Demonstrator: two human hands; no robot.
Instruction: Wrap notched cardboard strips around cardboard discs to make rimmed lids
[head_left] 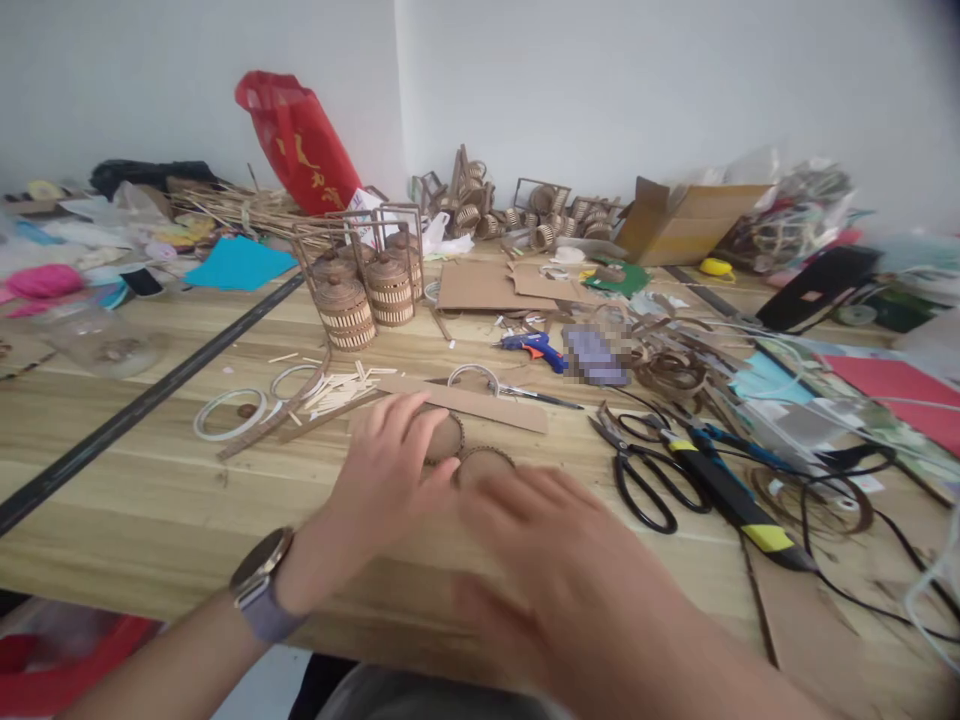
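Observation:
Two small round brown pieces with dark notched rims lie side by side on the wooden table: the left round piece [448,438] and the right round piece [484,463]. My left hand [394,450], with a watch on its wrist, reaches over the left one, fingers spread and thumb beside its rim; whether it touches the piece I cannot tell. Close to the right piece, partly covering it, my right hand [540,540] is blurred, its thumb well apart from its stretched fingers. Nothing shows in either hand. Just beyond lies a flat cardboard strip [480,402].
Black-handled scissors [645,475] and a black-and-yellow tool [739,500] with a cord lie right. A blue glue gun [536,347], pale sticks [341,390] and tape rolls [229,415] are farther off. Several lidded bamboo baskets [345,312] with tall handles stand back left.

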